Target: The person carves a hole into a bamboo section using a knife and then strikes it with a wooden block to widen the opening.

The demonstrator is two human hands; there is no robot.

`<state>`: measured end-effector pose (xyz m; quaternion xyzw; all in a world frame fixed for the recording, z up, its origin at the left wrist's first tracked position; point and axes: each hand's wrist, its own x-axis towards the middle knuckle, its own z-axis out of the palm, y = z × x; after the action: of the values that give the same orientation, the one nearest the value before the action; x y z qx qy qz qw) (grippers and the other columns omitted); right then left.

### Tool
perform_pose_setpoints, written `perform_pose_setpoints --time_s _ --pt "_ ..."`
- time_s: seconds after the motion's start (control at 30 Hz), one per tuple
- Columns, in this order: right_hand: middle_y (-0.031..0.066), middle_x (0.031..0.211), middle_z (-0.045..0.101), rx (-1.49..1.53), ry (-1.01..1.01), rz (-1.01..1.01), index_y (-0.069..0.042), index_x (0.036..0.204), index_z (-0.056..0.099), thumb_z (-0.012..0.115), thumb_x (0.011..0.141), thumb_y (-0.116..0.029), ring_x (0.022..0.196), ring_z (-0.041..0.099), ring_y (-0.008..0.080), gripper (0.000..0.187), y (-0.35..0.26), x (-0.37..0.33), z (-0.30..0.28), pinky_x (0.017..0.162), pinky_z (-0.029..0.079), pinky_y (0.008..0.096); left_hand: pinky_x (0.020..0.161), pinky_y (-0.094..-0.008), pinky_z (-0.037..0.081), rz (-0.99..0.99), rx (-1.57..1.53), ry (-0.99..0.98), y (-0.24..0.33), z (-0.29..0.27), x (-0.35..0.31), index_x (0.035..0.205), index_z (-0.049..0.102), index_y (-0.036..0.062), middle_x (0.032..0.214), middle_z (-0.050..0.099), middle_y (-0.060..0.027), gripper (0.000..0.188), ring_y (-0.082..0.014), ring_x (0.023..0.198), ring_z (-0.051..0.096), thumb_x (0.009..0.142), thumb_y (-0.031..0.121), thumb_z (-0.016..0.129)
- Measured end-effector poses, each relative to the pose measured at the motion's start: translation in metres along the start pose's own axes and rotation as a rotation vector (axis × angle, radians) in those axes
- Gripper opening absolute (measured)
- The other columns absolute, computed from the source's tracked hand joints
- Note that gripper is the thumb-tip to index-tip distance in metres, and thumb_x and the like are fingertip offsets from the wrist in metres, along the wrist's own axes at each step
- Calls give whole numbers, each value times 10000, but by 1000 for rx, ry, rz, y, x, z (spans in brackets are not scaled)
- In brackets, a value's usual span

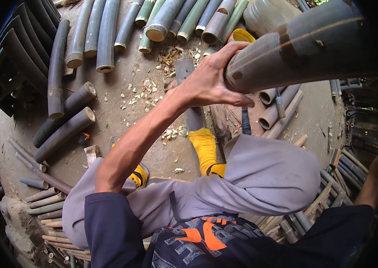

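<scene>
A thick grey bamboo tube (300, 51) with dark brown stains slants up from the middle toward the upper right. My left hand (220, 76) grips its lower left end, thumb below and fingers wrapped over the top edge. Of my right arm, only the upper part and some bare skin show at the dark right rim; the right hand itself is out of the picture. Below the left forearm, another bamboo piece (193, 118) lies on the ground beside my foot in a yellow sock (203, 147).
Cut bamboo tubes (107, 35) lie in a row at the far side, and more (75, 105) lie at the left. Pale wood chips (144, 94) litter the ground. A knife-like tool with a dark handle (245, 120) stands near my knee. Bamboo sticks (55, 207) are stacked at lower left.
</scene>
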<state>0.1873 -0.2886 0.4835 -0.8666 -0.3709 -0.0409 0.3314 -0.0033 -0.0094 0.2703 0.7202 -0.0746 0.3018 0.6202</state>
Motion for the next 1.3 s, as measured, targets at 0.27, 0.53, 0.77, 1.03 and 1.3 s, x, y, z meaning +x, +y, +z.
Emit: perform_pose_setpoints --time_s 0.27,0.53,0.77,1.03,1.3 --pt "214 950 604 1244 -344 123 19 1086 564 209 929 -580 890 548 327 713 -52 -4 207 910 372 492 1036 -381 433 -208 97 260 -88 40 -82 1271 480 28 1220 580 -149 920 -277 1151 567 499 286 909" --pt "226 914 602 1394 -690 -100 49 1027 575 113 971 -582 899 543 329 785 -16 -41 258 920 383 511 824 -389 464 -124 306 417 -77 60 -91 1065 583 42 986 635 -124 649 -310 913 626 481 198 820" --pt "133 1039 595 1151 -147 -174 -23 1250 478 460 952 -317 970 532 262 419 -12 -17 240 991 402 443 772 -406 487 -120 19 325 -28 61 -37 1088 539 48 892 627 -145 645 -328 853 633 490 159 755" --pt "254 1179 523 -450 -414 378 -69 1335 433 695 785 -200 1058 525 425 623 246 -170 323 931 421 480 719 -313 549 -788 197 683 -116 -39 -124 1116 537 2 929 655 -109 605 -190 786 645 616 206 808" --pt "244 1067 553 -198 -416 592 -64 1357 361 667 758 -87 1004 551 395 673 250 -204 329 860 439 463 716 -320 500 -1019 461 887 -149 -88 -213 1137 557 -35 924 645 -105 554 -195 782 614 712 227 799"
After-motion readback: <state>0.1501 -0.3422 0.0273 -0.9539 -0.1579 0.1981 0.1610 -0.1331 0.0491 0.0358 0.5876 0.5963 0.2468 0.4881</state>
